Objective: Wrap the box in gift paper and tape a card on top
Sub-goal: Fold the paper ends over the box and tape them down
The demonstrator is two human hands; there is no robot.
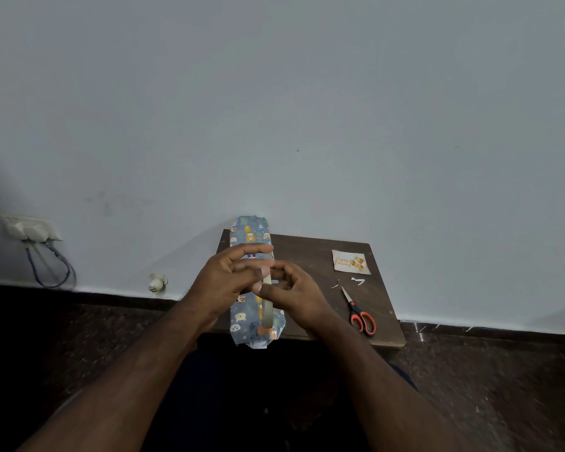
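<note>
Above a small dark table [310, 252], a strip of tape [267, 301] is held over the wrapped box [248, 233].

Left to right: the left hand [229, 278] is raised over the box, its fingertips pinched on the strip's upper end; the right hand [294, 291] is curled around the strip just beside it. The box is laid lengthwise along the table's left edge. Farther right, a birthday card [351, 261] is placed flat, with red-handled scissors [359, 313] nearer the person.
</note>
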